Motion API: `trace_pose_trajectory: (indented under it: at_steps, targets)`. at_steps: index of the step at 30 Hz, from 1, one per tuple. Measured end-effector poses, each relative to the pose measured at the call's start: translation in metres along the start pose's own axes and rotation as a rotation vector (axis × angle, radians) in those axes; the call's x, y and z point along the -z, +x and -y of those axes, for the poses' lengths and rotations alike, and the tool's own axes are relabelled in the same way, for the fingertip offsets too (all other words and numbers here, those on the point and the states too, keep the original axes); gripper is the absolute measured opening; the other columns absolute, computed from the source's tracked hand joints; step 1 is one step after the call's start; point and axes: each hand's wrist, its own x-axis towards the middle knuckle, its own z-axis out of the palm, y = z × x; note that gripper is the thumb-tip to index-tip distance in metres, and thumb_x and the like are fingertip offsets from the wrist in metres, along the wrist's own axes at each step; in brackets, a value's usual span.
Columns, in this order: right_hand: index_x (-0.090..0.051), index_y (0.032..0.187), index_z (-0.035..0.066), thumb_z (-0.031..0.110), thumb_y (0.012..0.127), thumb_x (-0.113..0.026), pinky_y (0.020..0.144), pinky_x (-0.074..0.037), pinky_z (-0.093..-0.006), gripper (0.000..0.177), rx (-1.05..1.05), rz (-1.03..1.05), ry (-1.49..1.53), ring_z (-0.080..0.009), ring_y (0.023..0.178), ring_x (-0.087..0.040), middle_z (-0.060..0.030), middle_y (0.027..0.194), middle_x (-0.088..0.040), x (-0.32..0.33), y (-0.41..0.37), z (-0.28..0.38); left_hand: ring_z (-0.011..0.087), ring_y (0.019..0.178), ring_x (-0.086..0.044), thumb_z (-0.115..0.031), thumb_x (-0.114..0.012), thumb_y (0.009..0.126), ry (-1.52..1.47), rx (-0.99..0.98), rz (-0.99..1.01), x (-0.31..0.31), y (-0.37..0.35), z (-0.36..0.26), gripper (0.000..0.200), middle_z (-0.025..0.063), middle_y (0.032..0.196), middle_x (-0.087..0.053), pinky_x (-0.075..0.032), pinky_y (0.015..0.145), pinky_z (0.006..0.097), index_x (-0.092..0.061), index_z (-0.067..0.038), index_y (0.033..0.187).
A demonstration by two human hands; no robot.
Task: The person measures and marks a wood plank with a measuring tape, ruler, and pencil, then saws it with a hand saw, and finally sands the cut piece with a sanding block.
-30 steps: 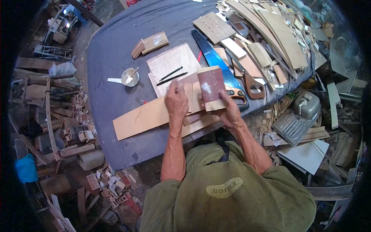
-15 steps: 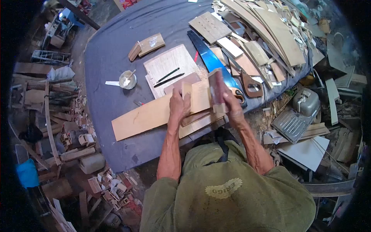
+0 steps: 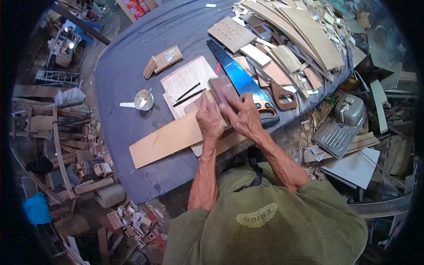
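My left hand [image 3: 210, 120] presses down on the near end of a long thin plywood strip [image 3: 168, 138] that lies across the dark-covered table [image 3: 123, 75]. My right hand [image 3: 241, 115] is closed around a sheet of reddish-brown sandpaper [image 3: 221, 87], which is blurred and lies low against the wood just beyond my left hand. More thin wood pieces [image 3: 227, 143] are stacked under my hands at the table's near edge.
A blue-bladed handsaw [image 3: 238, 77] lies just right of my hands. Two pencils [image 3: 189, 93] rest on a ruled plywood sheet [image 3: 185, 77]. A small metal bowl [image 3: 144, 100] sits to the left, a pile of wood offcuts [image 3: 291, 39] at the back right. Scrap wood litters the floor.
The sandpaper was held upright and flat facing me; my right hand has since turned it over and brought it down leftward onto the wood by my left hand.
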Motion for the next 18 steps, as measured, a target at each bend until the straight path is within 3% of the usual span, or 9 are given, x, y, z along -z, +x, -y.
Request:
trace_pose_trajectory:
  at_steps: [2,3,5,7,8,11,14,16,18]
  targets:
    - [-0.070,0.129,0.016,0.037,0.091,-0.069,0.076,-0.050,-0.0453,0.043,-0.103,0.003,0.046,-0.0366,0.087,-0.054,-0.0260,0.106,-0.059,0.002,-0.024,0.014,0.0195,0.111,-0.064,-0.018,-0.048,0.107,0.019,0.129,0.086,0.014,0.009,-0.017,0.048,0.0208,0.128,-0.066,-0.051,0.094,0.0299,-0.045,0.013,0.144]
    - [-0.070,0.127,0.016,0.037,0.091,-0.068,0.077,-0.051,-0.0456,0.041,-0.102,-0.013,0.095,-0.0376,0.088,-0.054,-0.0250,0.109,-0.061,0.000,-0.026,0.009,0.0182,0.113,-0.062,-0.018,-0.050,0.107,0.036,-0.002,0.055,0.011,0.003,-0.013,0.050,0.0231,0.129,-0.065,-0.049,0.096,0.0283,-0.044,0.015,0.144]
    - [-0.069,0.128,0.017,0.036,0.090,-0.070,0.078,-0.052,-0.0451,0.043,0.122,0.058,-0.163,-0.0383,0.090,-0.054,-0.0247,0.108,-0.060,-0.006,0.012,-0.014,0.0170,0.102,-0.065,-0.019,-0.047,0.108,0.053,0.021,-0.026,-0.001,-0.008,0.013,0.050,0.0203,0.120,-0.069,-0.051,0.088,0.0289,-0.043,0.014,0.145]
    - [-0.066,0.135,0.020,0.033,0.088,-0.073,0.081,-0.050,-0.0413,0.049,0.081,0.020,-0.109,-0.0351,0.091,-0.054,-0.0224,0.106,-0.057,-0.008,0.015,-0.009,0.0174,0.105,-0.063,-0.019,-0.051,0.107,-0.023,-0.026,-0.101,-0.001,-0.010,-0.002,0.051,0.0158,0.121,-0.067,-0.050,0.091,0.0275,-0.043,0.014,0.145]
    - [-0.064,0.139,0.021,0.031,0.088,-0.075,0.082,-0.050,-0.0395,0.053,0.061,0.000,-0.082,-0.0335,0.091,-0.054,-0.0212,0.104,-0.055,-0.009,0.015,-0.006,0.0176,0.105,-0.063,-0.018,-0.050,0.107,0.062,-0.146,-0.152,0.005,0.007,0.032,0.051,0.0145,0.123,-0.066,-0.050,0.091,0.0270,-0.042,0.014,0.146]
    - [-0.062,0.142,0.024,0.034,0.094,-0.066,0.078,-0.050,-0.0417,0.049,0.100,-0.010,0.016,-0.0327,0.091,-0.055,-0.0198,0.099,-0.057,0.016,-0.027,0.018,0.0169,0.106,-0.063,-0.019,-0.048,0.108,-0.039,-0.037,-0.137,0.023,0.024,-0.003,0.051,0.0137,0.124,-0.066,-0.050,0.091,0.0271,-0.041,0.013,0.148]
    - [-0.061,0.143,0.019,0.031,0.095,-0.066,0.083,-0.049,-0.0392,0.050,-0.357,0.162,0.319,-0.0246,0.096,-0.055,-0.0144,0.106,-0.057,0.026,-0.028,-0.005,0.0166,0.108,-0.062,-0.018,-0.046,0.109,0.028,-0.002,-0.212,0.035,0.024,-0.016,0.050,0.0139,0.124,-0.066,-0.050,0.093,0.0277,-0.040,0.011,0.149]
    - [-0.043,0.154,0.010,0.033,0.097,-0.058,0.103,-0.042,-0.0356,0.063,-0.561,0.173,0.890,-0.0207,0.118,-0.052,-0.0126,0.136,-0.051,0.027,-0.019,-0.019,0.0161,0.109,-0.062,-0.018,-0.044,0.109,0.030,-0.127,-0.214,0.032,0.021,-0.017,0.049,0.0160,0.124,-0.066,-0.049,0.095,0.0281,-0.039,0.010,0.150]
    - [-0.031,0.159,0.004,0.035,0.098,-0.052,0.112,-0.037,-0.0341,0.071,-0.442,0.074,1.153,-0.0209,0.130,-0.048,-0.0118,0.150,-0.044,0.024,-0.014,-0.026,0.0160,0.115,-0.058,-0.018,-0.045,0.109,-0.066,-0.036,-0.164,0.031,0.025,-0.005,0.050,0.0151,0.132,-0.062,-0.046,0.100,0.0277,-0.039,0.009,0.151]
